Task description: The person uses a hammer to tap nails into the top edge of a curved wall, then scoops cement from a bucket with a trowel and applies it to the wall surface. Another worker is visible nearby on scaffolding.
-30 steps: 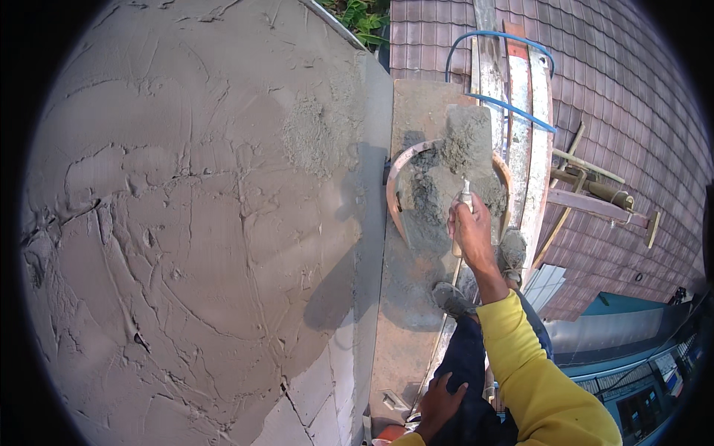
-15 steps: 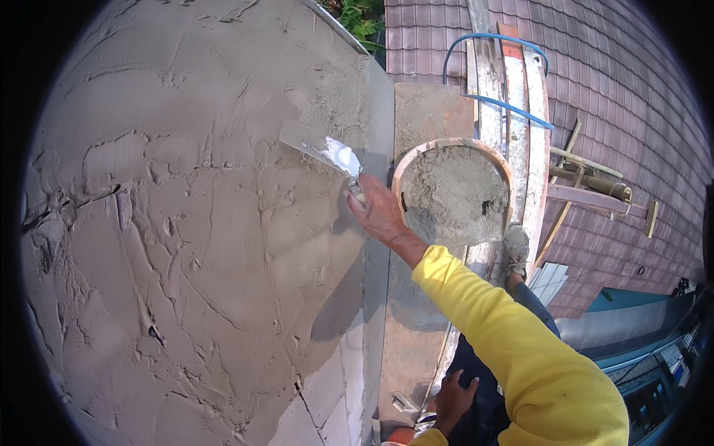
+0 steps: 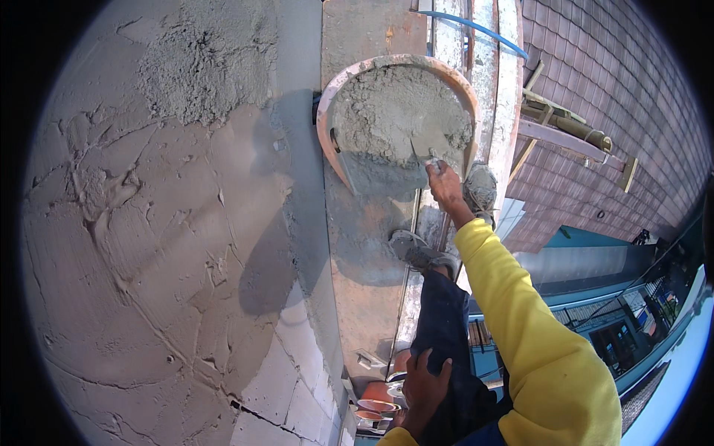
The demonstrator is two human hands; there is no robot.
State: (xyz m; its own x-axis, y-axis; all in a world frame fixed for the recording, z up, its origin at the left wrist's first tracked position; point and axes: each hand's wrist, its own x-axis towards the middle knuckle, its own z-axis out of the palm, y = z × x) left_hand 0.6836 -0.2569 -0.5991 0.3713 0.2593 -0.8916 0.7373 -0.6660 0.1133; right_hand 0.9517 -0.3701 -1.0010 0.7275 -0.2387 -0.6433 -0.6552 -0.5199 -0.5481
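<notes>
My right hand [image 3: 448, 187] grips the handle of a trowel [image 3: 422, 146]. Its blade lies in the grey wet mortar [image 3: 379, 100] that fills a rounded, orange-rimmed tub [image 3: 324, 123]. My left hand [image 3: 427, 385] rests on my dark-trousered leg with its fingers spread, holding nothing. To the left stretches a wall [image 3: 160, 267] coated in smeared mortar, with a rough, fresh patch near its upper part. Pale bare blocks [image 3: 275, 379] show at the lower edge of the coating.
The tub stands on a narrow plank platform [image 3: 357, 290], where my mortar-caked shoes [image 3: 416, 249] also are. A blue hose [image 3: 476, 28] crosses the planks. Orange buckets [image 3: 378, 398] sit low near my left hand. Beyond the planks lies a tiled roof [image 3: 595, 82] with timber poles.
My right hand has brought the trowel from the wall, rightward into the tub's mortar. A rough mortar patch now shows on the upper wall. The view has shifted; my left hand stays on my leg.
</notes>
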